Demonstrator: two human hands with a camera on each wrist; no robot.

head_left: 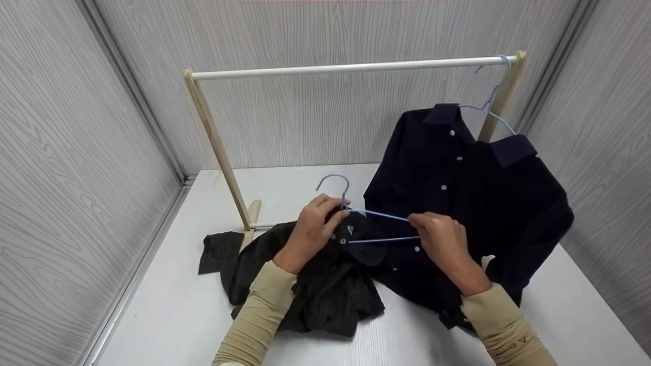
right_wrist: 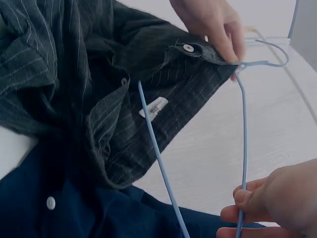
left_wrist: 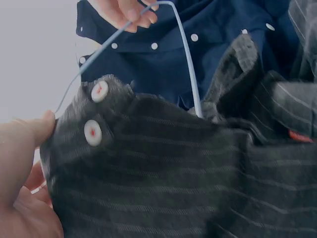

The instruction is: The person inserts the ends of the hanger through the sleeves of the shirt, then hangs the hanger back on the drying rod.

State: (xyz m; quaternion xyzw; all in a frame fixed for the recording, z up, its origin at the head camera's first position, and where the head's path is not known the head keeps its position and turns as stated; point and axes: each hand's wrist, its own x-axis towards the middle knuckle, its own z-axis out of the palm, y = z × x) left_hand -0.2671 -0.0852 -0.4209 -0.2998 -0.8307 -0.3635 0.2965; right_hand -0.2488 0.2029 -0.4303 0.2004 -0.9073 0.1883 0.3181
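A dark pinstriped shirt (head_left: 330, 284) lies crumpled on the table, its buttoned collar lifted. My left hand (head_left: 316, 229) pinches the collar edge beside the neck of a blue wire hanger (head_left: 382, 240). The hanger's hook rises above that hand. My right hand (head_left: 441, 243) grips the hanger's right end, also seen in the right wrist view, where the fingers (right_wrist: 247, 198) curl on the wire. One half of the hanger sticks out of the collar opening; the other half is hidden inside the shirt. White buttons (left_wrist: 93, 133) show on the collar in the left wrist view.
A garment rack with a white rail (head_left: 351, 68) and wooden legs (head_left: 216, 147) stands behind. At its right end a navy shirt (head_left: 473, 203) hangs on another blue hanger (head_left: 492, 96), its lower part reaching the white table (head_left: 168, 305). Patterned walls (head_left: 305, 122) surround the table.
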